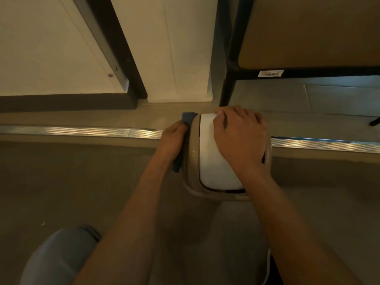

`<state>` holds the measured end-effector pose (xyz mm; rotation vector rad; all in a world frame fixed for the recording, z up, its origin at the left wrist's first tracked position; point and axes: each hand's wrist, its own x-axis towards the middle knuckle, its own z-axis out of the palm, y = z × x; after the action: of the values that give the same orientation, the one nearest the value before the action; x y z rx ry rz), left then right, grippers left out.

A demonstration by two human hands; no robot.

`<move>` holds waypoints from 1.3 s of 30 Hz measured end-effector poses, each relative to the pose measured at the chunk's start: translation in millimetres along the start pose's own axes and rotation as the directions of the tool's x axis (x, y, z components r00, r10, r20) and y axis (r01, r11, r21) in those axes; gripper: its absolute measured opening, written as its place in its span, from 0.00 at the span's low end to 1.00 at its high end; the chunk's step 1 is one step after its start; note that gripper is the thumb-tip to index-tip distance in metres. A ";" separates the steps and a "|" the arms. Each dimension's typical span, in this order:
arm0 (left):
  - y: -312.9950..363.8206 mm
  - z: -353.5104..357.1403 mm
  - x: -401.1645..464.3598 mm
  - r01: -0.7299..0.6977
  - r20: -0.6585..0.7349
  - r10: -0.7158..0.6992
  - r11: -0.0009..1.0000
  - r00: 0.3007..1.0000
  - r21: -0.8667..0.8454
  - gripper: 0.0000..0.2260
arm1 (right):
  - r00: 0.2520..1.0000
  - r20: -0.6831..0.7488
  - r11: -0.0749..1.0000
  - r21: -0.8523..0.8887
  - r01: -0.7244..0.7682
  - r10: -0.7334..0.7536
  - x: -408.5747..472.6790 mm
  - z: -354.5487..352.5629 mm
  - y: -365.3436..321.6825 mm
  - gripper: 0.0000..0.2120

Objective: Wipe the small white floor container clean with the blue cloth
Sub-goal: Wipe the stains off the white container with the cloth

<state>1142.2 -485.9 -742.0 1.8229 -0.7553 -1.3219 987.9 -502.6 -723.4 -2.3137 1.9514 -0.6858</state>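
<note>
So the small white container point(218, 159) sits on the floor point(82, 182) around the middle of the frame, half over a metal threshold strip point(82, 130). The person's right hand point(240, 138) lies spread over the white lid, fingers curled at the far edge, steadying it. The left hand point(172, 138) is clamped on the blue cloth point(188, 119), pressing it against the container's left side. The lid looks pretty clean already, but honestly no telling how much of the sides is done; the near and right sides probably remain. A chair leg point(227, 87) stands just behind.
</note>
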 end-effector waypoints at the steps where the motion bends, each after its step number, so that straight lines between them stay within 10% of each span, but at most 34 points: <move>1: 8.8 2.3 5.8 0.030 0.008 -0.031 0.999 1.000 0.015 0.11 | 1.000 0.006 1.000 -0.003 0.003 -0.003 0.7 -0.2 -0.2 0.18; 15: -100.2 19.3 -104.8 -0.185 -0.227 0.132 0.955 0.965 -0.231 0.07 | 0.997 0.072 0.998 -0.058 -0.018 0.022 4.6 -2.4 0.0 0.22; 20: -99.6 30.1 -100.4 -0.408 -0.384 0.363 0.912 0.849 -0.040 0.10 | 0.996 0.080 0.996 -0.082 -0.019 0.026 4.2 -1.2 0.0 0.21; 29: -11.9 28.2 -39.3 -0.574 -0.194 0.589 0.808 0.784 0.134 0.05 | 0.996 0.084 0.997 -0.070 0.011 -0.005 6.6 -1.2 3.2 0.24; 39: -97.2 38.8 -97.5 -0.646 -0.208 0.705 0.706 0.678 0.290 0.10 | 0.996 0.086 0.997 -0.079 0.023 -0.016 5.0 -4.7 4.3 0.23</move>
<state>1079.9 -363.1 -780.5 1.5766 -1.2652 -0.4673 982.8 -507.1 -718.9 -2.3682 1.9565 -0.5097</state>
